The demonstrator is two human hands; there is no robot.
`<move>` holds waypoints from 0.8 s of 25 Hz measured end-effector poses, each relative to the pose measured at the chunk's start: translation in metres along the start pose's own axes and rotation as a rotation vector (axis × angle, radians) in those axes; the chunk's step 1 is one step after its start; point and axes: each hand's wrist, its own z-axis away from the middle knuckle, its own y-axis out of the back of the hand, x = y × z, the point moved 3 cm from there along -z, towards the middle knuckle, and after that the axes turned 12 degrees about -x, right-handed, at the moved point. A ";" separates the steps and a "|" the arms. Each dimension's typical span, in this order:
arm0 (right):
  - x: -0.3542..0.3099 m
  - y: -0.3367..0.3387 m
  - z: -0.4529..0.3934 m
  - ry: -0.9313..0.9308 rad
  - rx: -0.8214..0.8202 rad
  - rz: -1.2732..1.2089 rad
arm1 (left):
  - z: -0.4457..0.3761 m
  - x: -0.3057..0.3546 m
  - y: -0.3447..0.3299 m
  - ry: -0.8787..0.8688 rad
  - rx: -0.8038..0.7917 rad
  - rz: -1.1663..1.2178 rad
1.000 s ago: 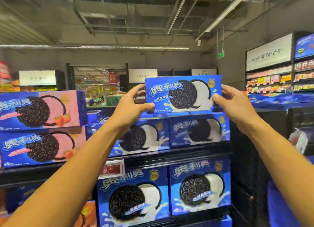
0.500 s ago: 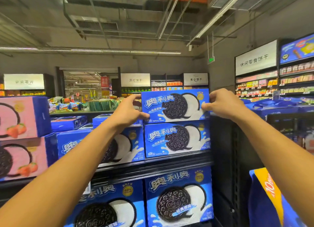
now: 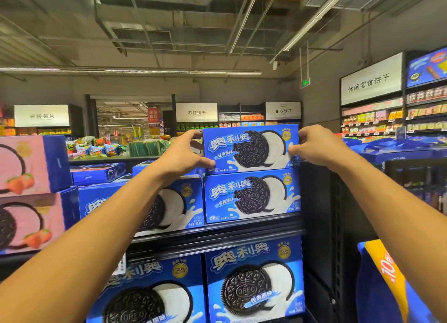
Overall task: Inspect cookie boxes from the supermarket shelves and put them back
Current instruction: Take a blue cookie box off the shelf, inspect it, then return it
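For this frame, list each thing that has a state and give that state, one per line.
top blue cookie box: upright, front out, sitting on the box below, held at both ends
left hand: grip on the box's left end
right hand: grip on the box's right end
blue box beneath: on the shelf, upright, untouched
pink boxes: stacked two high at left, untouched

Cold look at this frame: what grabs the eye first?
The blue cookie box at centre, sitting on a matching box on the upper shelf, with the left hand and right hand in a grip on its two ends. Next, the pink strawberry boxes stacked at far left, and the white aisle sign upper right.
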 end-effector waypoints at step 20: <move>-0.017 0.013 0.037 0.045 0.173 -0.081 | 0.046 0.017 0.005 -0.069 0.100 0.016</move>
